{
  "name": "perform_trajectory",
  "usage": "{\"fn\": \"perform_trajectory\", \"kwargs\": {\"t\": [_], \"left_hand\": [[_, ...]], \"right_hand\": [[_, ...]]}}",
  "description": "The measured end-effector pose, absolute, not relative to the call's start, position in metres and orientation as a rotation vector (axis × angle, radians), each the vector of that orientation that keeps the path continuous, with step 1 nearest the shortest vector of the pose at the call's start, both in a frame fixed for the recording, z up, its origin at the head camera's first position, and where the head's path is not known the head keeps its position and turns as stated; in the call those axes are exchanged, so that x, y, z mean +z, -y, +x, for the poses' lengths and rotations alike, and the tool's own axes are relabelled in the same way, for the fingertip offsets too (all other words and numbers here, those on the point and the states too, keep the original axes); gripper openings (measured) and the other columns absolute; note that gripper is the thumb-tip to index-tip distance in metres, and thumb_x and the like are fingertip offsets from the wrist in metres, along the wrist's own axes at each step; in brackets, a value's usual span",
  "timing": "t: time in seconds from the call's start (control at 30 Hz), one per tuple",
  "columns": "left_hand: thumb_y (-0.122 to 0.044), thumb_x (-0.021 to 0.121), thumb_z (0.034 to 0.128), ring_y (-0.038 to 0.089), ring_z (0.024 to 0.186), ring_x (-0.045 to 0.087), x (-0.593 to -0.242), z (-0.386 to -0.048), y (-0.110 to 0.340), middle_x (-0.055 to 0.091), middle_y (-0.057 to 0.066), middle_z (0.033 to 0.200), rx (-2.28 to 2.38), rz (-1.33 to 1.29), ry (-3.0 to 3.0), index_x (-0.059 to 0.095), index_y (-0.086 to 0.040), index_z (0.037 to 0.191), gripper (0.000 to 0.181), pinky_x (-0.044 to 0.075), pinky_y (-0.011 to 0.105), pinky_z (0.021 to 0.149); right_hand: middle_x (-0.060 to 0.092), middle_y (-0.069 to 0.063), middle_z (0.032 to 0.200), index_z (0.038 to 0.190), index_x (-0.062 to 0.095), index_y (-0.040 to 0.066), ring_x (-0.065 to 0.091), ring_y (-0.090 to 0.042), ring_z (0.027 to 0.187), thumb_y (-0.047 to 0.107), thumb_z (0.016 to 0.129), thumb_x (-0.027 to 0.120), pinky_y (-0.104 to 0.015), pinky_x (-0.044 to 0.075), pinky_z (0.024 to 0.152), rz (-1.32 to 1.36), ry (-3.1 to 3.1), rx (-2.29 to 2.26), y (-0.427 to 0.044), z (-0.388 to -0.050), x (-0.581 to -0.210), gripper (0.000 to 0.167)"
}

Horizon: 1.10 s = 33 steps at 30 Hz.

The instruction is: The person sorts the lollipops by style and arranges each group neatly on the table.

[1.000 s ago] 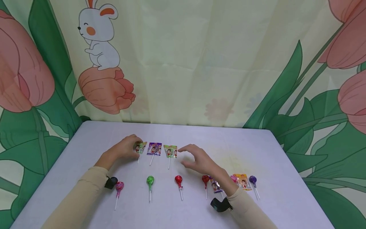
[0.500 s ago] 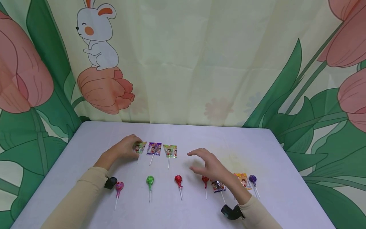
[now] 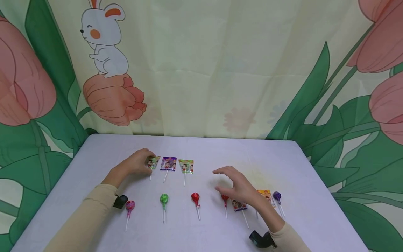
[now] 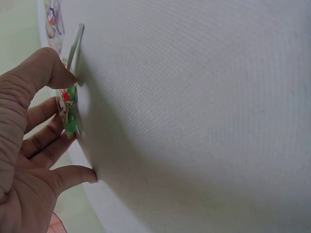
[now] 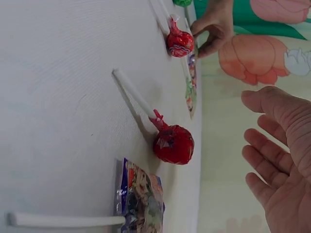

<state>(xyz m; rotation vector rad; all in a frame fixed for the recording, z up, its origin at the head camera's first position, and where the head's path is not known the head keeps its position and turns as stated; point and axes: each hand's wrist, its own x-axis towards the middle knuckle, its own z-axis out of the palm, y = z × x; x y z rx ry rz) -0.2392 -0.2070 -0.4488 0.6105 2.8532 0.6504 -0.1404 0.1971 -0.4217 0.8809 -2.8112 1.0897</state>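
At the left of the back row, my left hand [image 3: 138, 162] holds a green-wrapped lollipop [image 3: 153, 162] by its edges, flat against the table. In the left wrist view, the fingers and thumb stand on either side of the green wrapper [image 4: 71, 109]. To its right lie a purple-wrapped lollipop [image 3: 168, 163] and another green-wrapped one [image 3: 186, 166]. My right hand [image 3: 237, 185] hovers above the table with thumb and fingers spread and holds nothing. Beneath it are a red ball lollipop [image 3: 225, 198] and a purple-packet lollipop [image 3: 239, 205], both partly covered in the head view.
Along the front row lie a pink lollipop [image 3: 129, 205], a green ball lollipop [image 3: 164, 198] and a red one [image 3: 195, 197]. An orange packet [image 3: 265, 194] and a dark purple lollipop [image 3: 277, 196] lie at the right. A printed curtain [image 3: 195, 70] hangs behind the table.
My right hand has moved away from the right-hand green-wrapped lollipop, to the right and nearer the front row. The left hand has stayed at its lollipop.
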Motion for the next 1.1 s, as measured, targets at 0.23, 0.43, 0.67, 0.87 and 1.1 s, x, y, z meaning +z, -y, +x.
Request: {"fn": "perform_trajectory", "kwargs": {"t": [0.23, 0.43, 0.67, 0.87, 1.1], "left_hand": [[-0.015, 0.088, 0.0747, 0.034, 0.110, 0.059, -0.447, -0.239, 0.206, 0.062, 0.019, 0.118, 0.636, 0.572, -2.840, 0.063, 0.009, 0.126, 0.062, 0.047, 0.053, 0.103], [-0.016, 0.088, 0.0751, 0.033, 0.110, 0.059, -0.450, -0.241, 0.206, 0.062, 0.019, 0.118, 0.633, 0.555, -2.834, 0.063, 0.008, 0.127, 0.062, 0.047, 0.054, 0.104], [-0.016, 0.088, 0.0740, 0.032, 0.106, 0.059, -0.450, -0.240, 0.207, 0.063, 0.017, 0.114, 0.631, 0.590, -2.841, 0.064, 0.008, 0.124, 0.061, 0.048, 0.053, 0.102], [-0.016, 0.089, 0.0735, 0.032, 0.106, 0.059, -0.450, -0.240, 0.208, 0.063, 0.018, 0.113, 0.628, 0.609, -2.846, 0.064, 0.009, 0.123, 0.061, 0.048, 0.053, 0.101], [-0.016, 0.087, 0.0750, 0.032, 0.108, 0.059, -0.450, -0.240, 0.208, 0.063, 0.018, 0.116, 0.635, 0.589, -2.845, 0.064, 0.008, 0.125, 0.060, 0.048, 0.053, 0.103]], "right_hand": [[0.064, 0.007, 0.132, 0.133, 0.064, 0.021, 0.058, -0.018, 0.125, 0.016, 0.088, 0.081, -0.049, 0.051, 0.102, 0.882, 2.773, 1.092, -0.212, -0.133, -0.427, 0.049], [0.064, 0.006, 0.131, 0.132, 0.064, 0.018, 0.060, -0.020, 0.124, 0.014, 0.086, 0.083, -0.050, 0.052, 0.099, 0.869, 2.757, 1.087, -0.226, -0.127, -0.431, 0.051], [0.064, 0.005, 0.132, 0.133, 0.064, 0.015, 0.060, -0.022, 0.123, 0.012, 0.084, 0.084, -0.050, 0.052, 0.100, 0.850, 2.785, 1.086, -0.242, -0.120, -0.431, 0.053], [0.061, 0.005, 0.137, 0.138, 0.060, 0.013, 0.058, -0.022, 0.128, 0.011, 0.084, 0.083, -0.050, 0.052, 0.100, 0.817, 2.879, 1.049, -0.254, -0.114, -0.431, 0.059], [0.058, 0.003, 0.142, 0.143, 0.055, 0.015, 0.055, -0.026, 0.132, 0.008, 0.085, 0.081, -0.053, 0.053, 0.098, 0.752, 3.026, 1.021, -0.261, -0.106, -0.431, 0.064]]}}
